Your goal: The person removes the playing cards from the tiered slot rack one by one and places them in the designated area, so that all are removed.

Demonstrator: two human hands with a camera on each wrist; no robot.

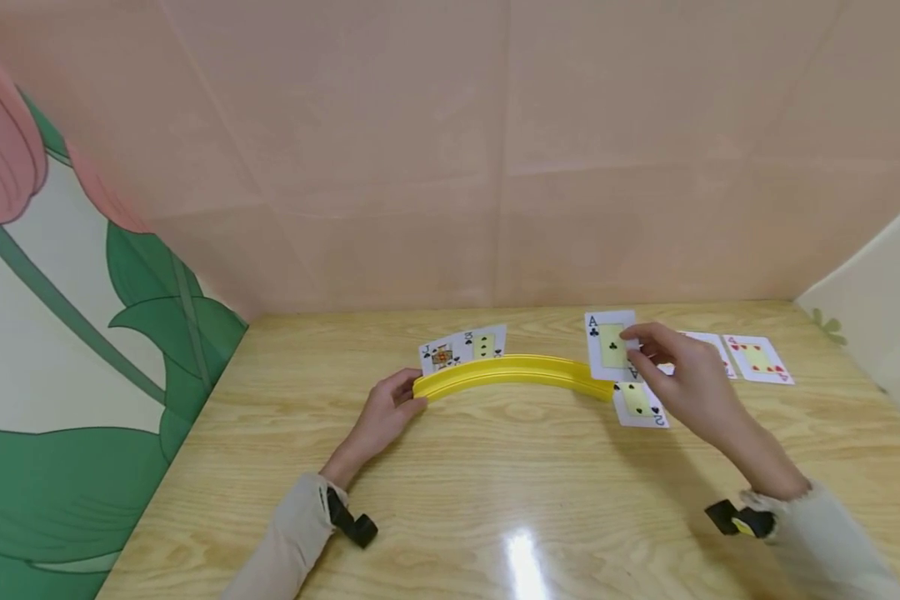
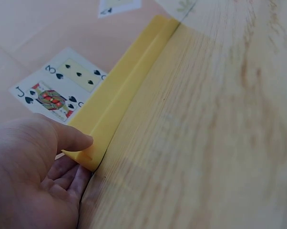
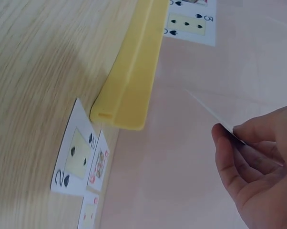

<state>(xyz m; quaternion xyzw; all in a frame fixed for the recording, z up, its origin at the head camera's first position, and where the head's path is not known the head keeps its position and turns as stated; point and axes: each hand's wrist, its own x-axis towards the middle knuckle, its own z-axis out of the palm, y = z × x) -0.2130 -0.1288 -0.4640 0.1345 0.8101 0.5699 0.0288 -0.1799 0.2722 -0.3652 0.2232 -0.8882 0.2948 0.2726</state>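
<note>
Yellow and curved, our card holder [image 1: 512,370] lies on the wood-grain table [image 1: 450,492], its nine o'clock end pinched between the thumb and fingers of our left hand [image 1: 382,414], while a jack [image 1: 441,357] and a three of spades [image 1: 485,344] stand in it toward ten o'clock. Near its three o'clock end, our right hand's [image 1: 686,379] thumb and fingers pinch an ace [image 1: 603,340] apart from it, above a two of spades [image 1: 640,407] lying at four o'clock.

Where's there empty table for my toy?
The table is bare inside the near-side curve of the yellow holder, and between the left hand and the flowery wall. It's crowded at the holder's right end: the right hand, ace, spade card and red cards bunch there.
</note>
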